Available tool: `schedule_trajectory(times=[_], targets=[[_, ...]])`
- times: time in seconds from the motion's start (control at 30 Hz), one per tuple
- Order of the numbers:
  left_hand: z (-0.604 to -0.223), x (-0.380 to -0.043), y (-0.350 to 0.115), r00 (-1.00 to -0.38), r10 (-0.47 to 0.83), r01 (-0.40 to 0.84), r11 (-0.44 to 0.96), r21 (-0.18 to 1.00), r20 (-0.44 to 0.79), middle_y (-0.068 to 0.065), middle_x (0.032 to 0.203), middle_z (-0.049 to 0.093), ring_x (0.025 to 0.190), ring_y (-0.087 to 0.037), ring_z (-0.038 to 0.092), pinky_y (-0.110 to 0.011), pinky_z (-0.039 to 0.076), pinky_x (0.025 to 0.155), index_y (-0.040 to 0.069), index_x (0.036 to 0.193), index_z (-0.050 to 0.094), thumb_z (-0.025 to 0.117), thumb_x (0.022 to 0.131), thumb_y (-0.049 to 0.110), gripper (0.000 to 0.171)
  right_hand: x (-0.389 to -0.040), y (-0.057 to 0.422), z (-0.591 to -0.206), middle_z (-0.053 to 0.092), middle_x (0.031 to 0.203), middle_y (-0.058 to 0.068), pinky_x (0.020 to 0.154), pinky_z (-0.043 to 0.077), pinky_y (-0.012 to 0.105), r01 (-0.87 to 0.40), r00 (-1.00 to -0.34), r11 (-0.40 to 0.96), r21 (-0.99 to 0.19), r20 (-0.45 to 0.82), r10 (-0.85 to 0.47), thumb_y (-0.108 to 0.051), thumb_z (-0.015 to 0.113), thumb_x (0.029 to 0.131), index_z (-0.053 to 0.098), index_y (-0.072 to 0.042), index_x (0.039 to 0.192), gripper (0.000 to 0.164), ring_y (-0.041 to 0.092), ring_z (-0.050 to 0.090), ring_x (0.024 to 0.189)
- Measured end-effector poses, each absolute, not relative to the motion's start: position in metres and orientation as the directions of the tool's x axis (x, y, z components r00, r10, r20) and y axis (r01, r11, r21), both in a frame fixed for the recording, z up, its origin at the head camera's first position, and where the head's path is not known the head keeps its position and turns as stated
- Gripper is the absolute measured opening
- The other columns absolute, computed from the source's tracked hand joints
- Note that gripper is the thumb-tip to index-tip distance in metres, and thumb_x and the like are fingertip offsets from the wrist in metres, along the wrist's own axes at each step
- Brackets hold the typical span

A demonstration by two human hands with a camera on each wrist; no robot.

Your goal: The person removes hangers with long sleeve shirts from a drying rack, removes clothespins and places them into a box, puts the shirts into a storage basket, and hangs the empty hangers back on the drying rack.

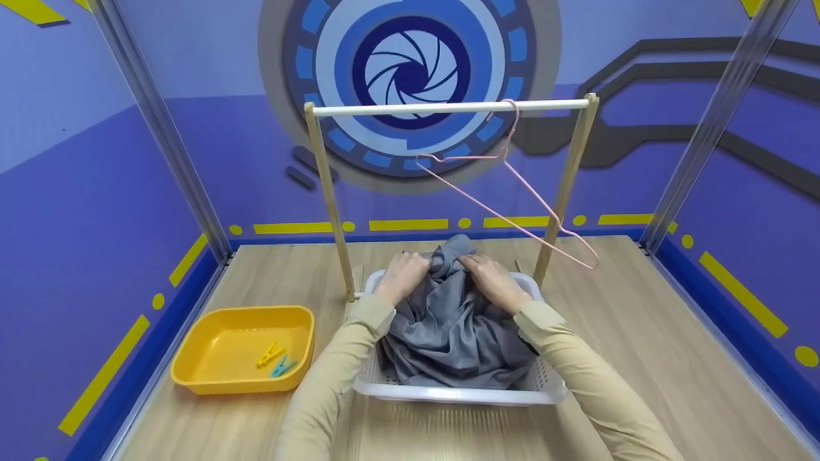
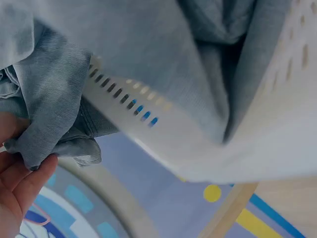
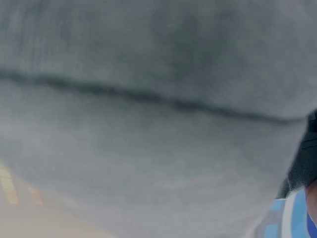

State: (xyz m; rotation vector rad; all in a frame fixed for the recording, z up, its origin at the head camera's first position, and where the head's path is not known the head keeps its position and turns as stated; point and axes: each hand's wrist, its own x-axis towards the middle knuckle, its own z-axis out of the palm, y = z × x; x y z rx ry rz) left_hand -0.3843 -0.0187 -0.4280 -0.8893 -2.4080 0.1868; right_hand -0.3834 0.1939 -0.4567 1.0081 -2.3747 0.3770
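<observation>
A crumpled grey garment (image 1: 458, 333) fills the white basket (image 1: 461, 395), its upper part bunched up above the far rim. My left hand (image 1: 405, 274) grips the bunched cloth from the left; the left wrist view shows the thumb and fingers (image 2: 37, 183) pinching a fold. On the other side my right hand (image 1: 494, 280) holds the same cloth, its fingertips partly tucked into the folds. Grey fabric (image 3: 148, 148) covers nearly all of the right wrist view, with only a sliver of hand at the right edge. What kind of garment it is stays unclear.
Behind the basket stands a rack with a white bar (image 1: 410, 109) and wooden legs (image 1: 567, 186). A pink hanger (image 1: 490, 210) hangs from the bar, right of centre. To the left, a yellow tray (image 1: 205, 378) contains a yellow clothespin (image 1: 270, 355) and a blue clothespin (image 1: 282, 366).
</observation>
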Motion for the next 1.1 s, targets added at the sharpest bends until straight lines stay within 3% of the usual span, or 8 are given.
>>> schedule_trajectory(times=[0.2, 0.37, 0.87, 1.1], targets=[[-0.415, -0.375, -0.022, -0.534, 0.677, 0.598, 0.726, -0.339, 0.506, -0.007, 0.059, 0.057, 0.052, -0.022, 0.055, -0.035, 0.045, 0.046, 0.009, 0.066, 0.064, 0.06, 0.081, 0.004, 0.016, -0.373, 0.196, -0.446, 0.06, 0.104, 0.016, 0.08, 0.043, 0.04, -0.752, -0.545, 0.658, -0.039, 0.597, -0.588, 0.009, 0.054, 0.083, 0.059, 0.004, 0.11, 0.028, 0.031, 0.055, 0.094], [-0.406, -0.362, -0.026, -0.482, 0.709, 0.628, 0.689, -0.362, 0.515, -0.006, 0.06, 0.056, 0.051, -0.021, 0.055, -0.034, 0.044, 0.044, 0.01, 0.068, 0.063, 0.062, 0.08, 0.007, 0.012, -0.36, 0.199, -0.438, 0.059, 0.105, 0.017, 0.079, 0.043, 0.039, -0.759, -0.504, 0.65, 0.042, 0.595, -0.626, 0.008, 0.057, 0.082, 0.058, 0.003, 0.112, 0.03, 0.03, 0.054, 0.095], [-0.394, -0.328, -0.026, -0.42, 0.825, 0.647, 0.564, -0.513, 0.378, -0.003, 0.064, 0.056, 0.049, -0.015, 0.052, -0.029, 0.041, 0.041, 0.012, 0.074, 0.062, 0.06, 0.082, 0.006, 0.01, -0.33, 0.206, -0.431, 0.058, 0.104, 0.013, 0.077, 0.045, 0.035, -0.804, -0.451, 0.588, 0.088, 0.556, -0.698, 0.009, 0.058, 0.081, 0.057, 0.002, 0.114, 0.034, 0.027, 0.054, 0.094], [-0.399, -0.32, -0.026, -0.385, 0.855, 0.693, 0.516, -0.503, 0.347, -0.001, 0.064, 0.056, 0.051, -0.014, 0.052, -0.028, 0.041, 0.042, 0.013, 0.071, 0.061, 0.061, 0.079, 0.005, 0.011, -0.321, 0.207, -0.433, 0.057, 0.106, 0.014, 0.079, 0.044, 0.036, -0.831, -0.445, 0.553, 0.063, 0.522, -0.728, 0.01, 0.058, 0.08, 0.057, 0.003, 0.114, 0.035, 0.027, 0.054, 0.095]])
